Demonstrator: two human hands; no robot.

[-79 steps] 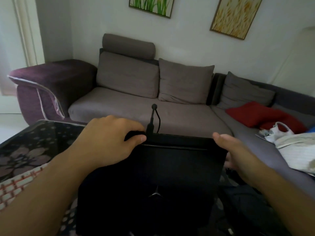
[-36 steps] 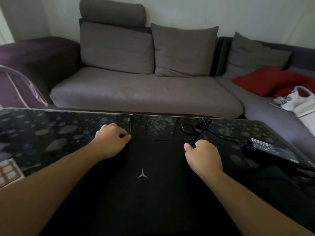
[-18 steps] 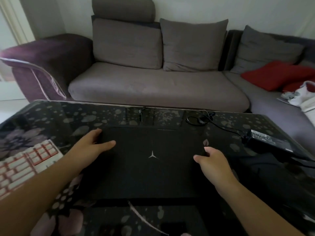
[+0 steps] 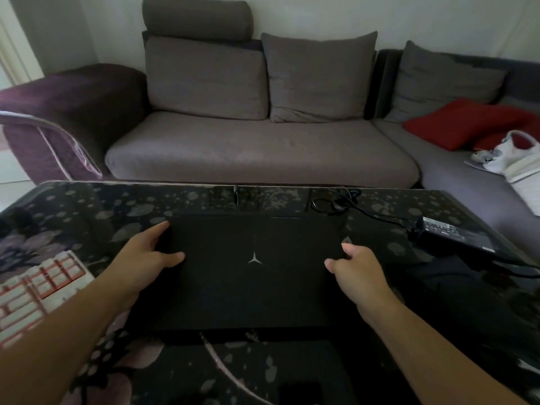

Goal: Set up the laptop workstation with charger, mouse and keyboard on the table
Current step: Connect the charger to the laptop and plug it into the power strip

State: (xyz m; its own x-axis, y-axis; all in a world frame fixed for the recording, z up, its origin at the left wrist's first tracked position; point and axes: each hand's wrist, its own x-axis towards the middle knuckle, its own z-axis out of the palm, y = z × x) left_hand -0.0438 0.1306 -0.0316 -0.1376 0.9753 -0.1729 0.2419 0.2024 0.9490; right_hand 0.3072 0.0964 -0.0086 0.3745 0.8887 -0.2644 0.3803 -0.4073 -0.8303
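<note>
A closed black laptop (image 4: 254, 270) with a silver star logo lies flat in the middle of the dark glossy table (image 4: 87, 206). My left hand (image 4: 146, 255) rests on its left edge, thumb on the lid, fingers spread along the side. My right hand (image 4: 353, 267) grips its right edge with curled fingers. The black charger brick (image 4: 455, 235) lies on the table at the right, its cable (image 4: 336, 203) coiled behind the laptop. A white and red keyboard (image 4: 35, 299) lies at the left. No mouse is visible.
A grey sofa (image 4: 257, 147) with cushions stands just behind the table's far edge. Its right wing holds a red cushion (image 4: 461, 124) and a white bag (image 4: 514, 156). A purple armrest (image 4: 58, 106) is at the left. A dark object (image 4: 467, 302) sits right of the laptop.
The laptop came down from being carried upright to lying flat on the table. My hands slid from its far edge to its left and right sides.
</note>
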